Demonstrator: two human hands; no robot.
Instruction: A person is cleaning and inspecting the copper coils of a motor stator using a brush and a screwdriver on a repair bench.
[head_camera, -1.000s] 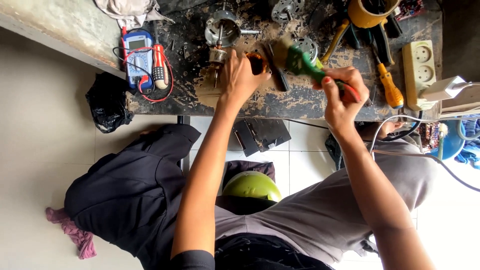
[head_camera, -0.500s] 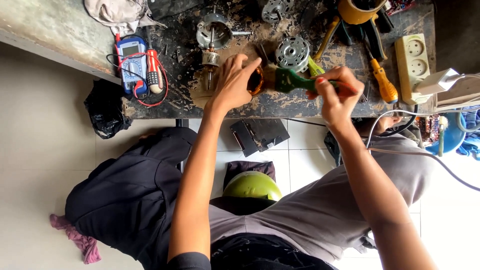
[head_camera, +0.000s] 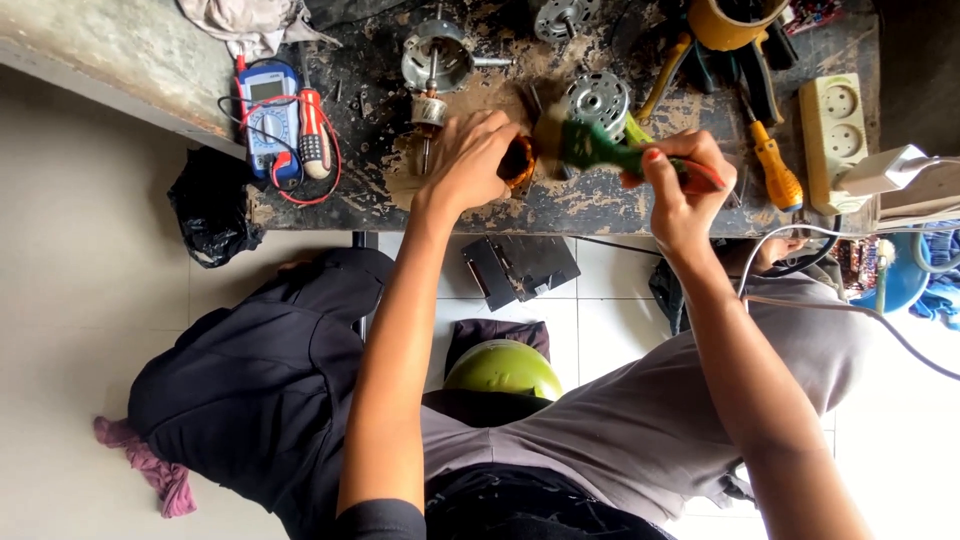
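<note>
left hand (head_camera: 470, 160) on copper coil (head_camera: 518, 160) — right hand (head_camera: 680, 180) gripping brush (head_camera: 600, 150)

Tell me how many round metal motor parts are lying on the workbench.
3: one motor housing with a shaft near the multimeter, one cut off at the top edge, one finned part beside the green tool. Others may be hidden.

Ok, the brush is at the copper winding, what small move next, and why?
Probably a short sweep of the green brush across the copper-wound part. The right hand holds the brush against it and the left hand steadies it on the grimy bench.
</note>
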